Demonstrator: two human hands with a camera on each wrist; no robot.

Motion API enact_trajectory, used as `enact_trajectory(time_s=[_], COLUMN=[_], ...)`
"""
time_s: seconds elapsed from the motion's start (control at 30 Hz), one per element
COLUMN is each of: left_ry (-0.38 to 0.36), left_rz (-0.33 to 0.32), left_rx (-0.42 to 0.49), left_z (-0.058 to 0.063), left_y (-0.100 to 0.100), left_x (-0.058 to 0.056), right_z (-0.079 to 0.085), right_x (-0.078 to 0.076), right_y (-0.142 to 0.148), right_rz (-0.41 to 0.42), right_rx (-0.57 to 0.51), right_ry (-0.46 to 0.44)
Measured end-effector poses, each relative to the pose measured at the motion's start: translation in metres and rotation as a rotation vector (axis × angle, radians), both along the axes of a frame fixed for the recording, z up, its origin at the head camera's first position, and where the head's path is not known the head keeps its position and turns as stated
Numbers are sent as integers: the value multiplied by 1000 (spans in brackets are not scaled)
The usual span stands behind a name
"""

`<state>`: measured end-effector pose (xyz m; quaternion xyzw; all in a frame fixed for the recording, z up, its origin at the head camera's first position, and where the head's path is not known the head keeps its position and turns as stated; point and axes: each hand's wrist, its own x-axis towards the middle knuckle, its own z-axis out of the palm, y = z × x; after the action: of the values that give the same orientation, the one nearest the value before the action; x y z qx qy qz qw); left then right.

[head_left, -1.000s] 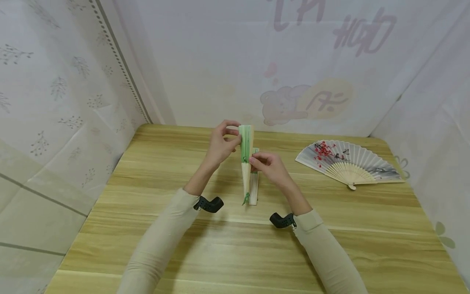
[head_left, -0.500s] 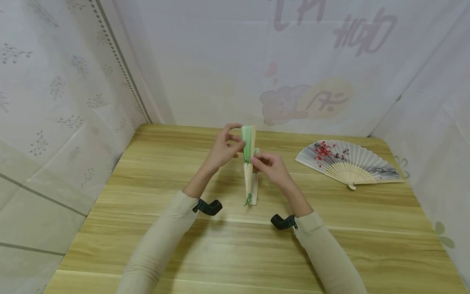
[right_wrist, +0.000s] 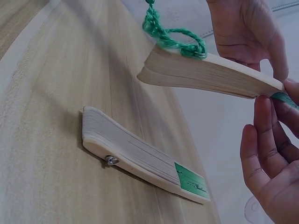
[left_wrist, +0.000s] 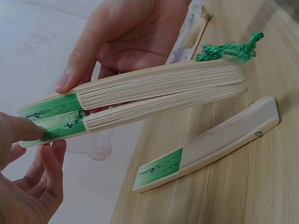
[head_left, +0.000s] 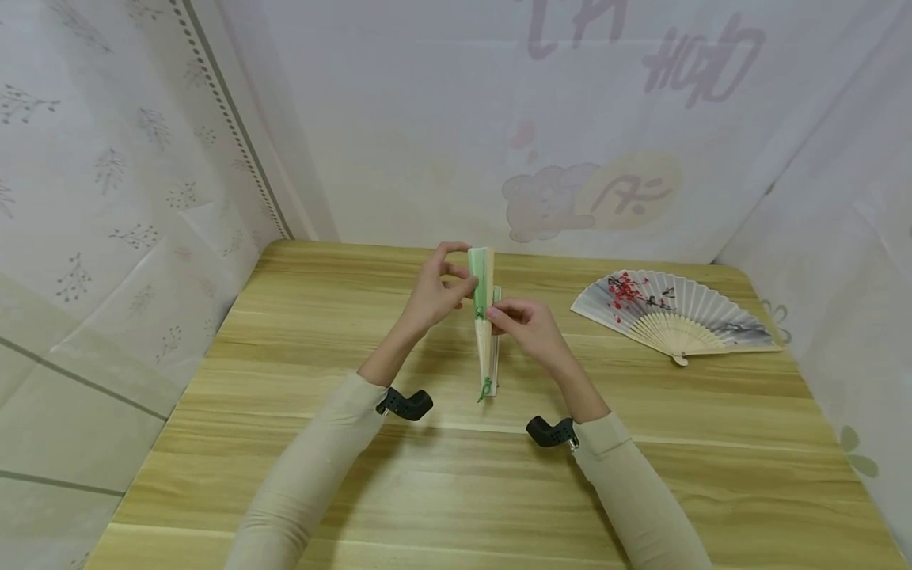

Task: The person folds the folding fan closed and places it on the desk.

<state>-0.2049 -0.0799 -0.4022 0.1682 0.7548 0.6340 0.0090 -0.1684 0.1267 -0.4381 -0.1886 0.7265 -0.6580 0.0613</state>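
The folded fan (head_left: 484, 340) has swung a little to my right between my hands.
Over the past second its lower end has drifted rightward, carrying the green cord (head_left: 486, 389) closer, in the head view, to the near end of the other folded fan (left_wrist: 210, 144). Less of that second one shows from above: a slim strip, where I saw a broader band of ribs before. My left hand (head_left: 438, 286) has gone slightly rightward too, its thumb now lower on the green part. That green face, earlier crossed by dark fold lines, looks paler and smoother. My right hand (head_left: 530, 324) has moved only a touch rightward.
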Motion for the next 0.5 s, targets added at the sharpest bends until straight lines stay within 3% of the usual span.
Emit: enact_trajectory(time_s=[0.3,0.5], left_ry=[15,-7], left_rz=[38,28], left_rx=[-16,5], left_z=[-1,-1], left_y=[3,4], left_x=[0,2], right_z=[5,7], right_x=[0,0], right_y=[-3,-5], right_rz=[-20,-29], right_rx=[62,58], right_ry=[33,41])
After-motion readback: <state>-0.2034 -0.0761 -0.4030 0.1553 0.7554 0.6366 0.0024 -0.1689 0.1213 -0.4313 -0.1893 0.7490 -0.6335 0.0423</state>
